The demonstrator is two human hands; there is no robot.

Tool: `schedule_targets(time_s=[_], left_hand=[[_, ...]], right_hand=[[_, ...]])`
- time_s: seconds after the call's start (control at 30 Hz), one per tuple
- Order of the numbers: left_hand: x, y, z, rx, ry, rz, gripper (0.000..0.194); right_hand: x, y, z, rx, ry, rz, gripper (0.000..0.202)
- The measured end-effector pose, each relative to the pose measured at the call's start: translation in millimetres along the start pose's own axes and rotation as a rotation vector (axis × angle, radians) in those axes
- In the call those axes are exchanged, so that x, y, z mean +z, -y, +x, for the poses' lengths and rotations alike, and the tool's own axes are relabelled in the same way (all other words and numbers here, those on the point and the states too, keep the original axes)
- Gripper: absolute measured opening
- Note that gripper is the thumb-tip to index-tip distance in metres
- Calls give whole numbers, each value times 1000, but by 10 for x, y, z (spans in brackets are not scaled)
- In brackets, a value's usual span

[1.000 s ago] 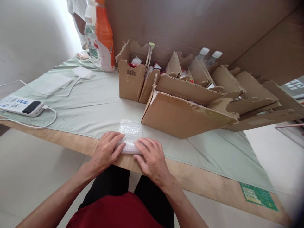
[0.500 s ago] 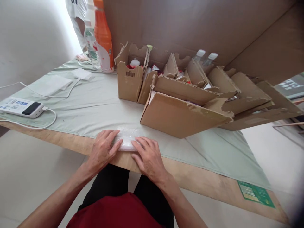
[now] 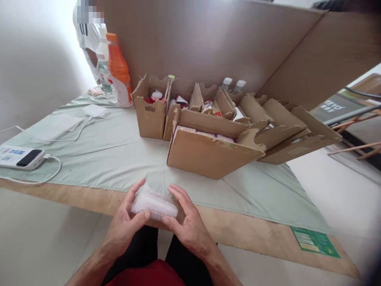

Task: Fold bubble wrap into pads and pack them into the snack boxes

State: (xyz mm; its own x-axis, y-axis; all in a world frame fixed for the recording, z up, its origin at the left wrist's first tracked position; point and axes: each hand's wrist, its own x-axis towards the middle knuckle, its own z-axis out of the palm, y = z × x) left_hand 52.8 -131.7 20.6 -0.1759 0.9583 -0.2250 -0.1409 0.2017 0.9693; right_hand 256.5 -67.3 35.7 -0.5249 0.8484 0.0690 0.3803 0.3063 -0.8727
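Note:
A small bundle in bubble wrap (image 3: 154, 204) is held between my two hands at the table's front edge, its wooden border (image 3: 98, 198) just below. My left hand (image 3: 126, 220) grips the bundle's left end, thumb on the near face and fingers behind. On the other end, my right hand (image 3: 189, 218) presses its thumb to the near side, with its fingers curved round the far side. The wrap is translucent and whitish, so what is inside cannot be made out. A thin loose edge of wrap sticks up at the back.
Several cardboard bins (image 3: 214, 155) holding packets and small boxes stand across the table. An orange bottle (image 3: 119, 75) and a clear bottle (image 3: 105, 77) are at the back left. A white power bank (image 3: 22, 157) with a cable lies left. A person (image 3: 89, 43) stands behind.
The bubble-wrapped bundle, flat on the table under my hands before, is now lifted and tilted up between them, nearer to me. The head view has shifted upward.

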Motion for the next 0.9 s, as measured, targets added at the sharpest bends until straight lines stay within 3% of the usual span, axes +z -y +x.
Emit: schedule_targets(time_s=[0.1,0.2,0.37,0.43,0.5,0.57,0.7,0.83,0.9], left_hand=[[60,-17,17,73,164,134,80],[138,-209,157,321,224,360,70],[411,-934,799,971,-85,818,62],[545,-1152,1067,1128,-147,920,56],[650,-1233,1240,1173,-130,946,38],[710,-1200,1298,1178,-102,923,24],[715,-1079,1182,1174,-136,905,31],[607,-1032,931,1104,-292,749,54],[532,-925,776,986,-259,633,49]], right_hand=[[-152,-79,-126,93,90,322,59],[-340,-132,-210,146,70,448,47],[-843,-114,-296,144,38,262,43],[-1100,-77,-337,126,57,143,40],[-1365,-51,-396,97,36,33,37],[-1610,-48,-459,64,-66,-69,37],[-1908,-46,-464,114,-325,-152,38],[-1779,-14,-269,5,-248,-107,36],[-1558,-30,-177,-75,-265,-144,34]])
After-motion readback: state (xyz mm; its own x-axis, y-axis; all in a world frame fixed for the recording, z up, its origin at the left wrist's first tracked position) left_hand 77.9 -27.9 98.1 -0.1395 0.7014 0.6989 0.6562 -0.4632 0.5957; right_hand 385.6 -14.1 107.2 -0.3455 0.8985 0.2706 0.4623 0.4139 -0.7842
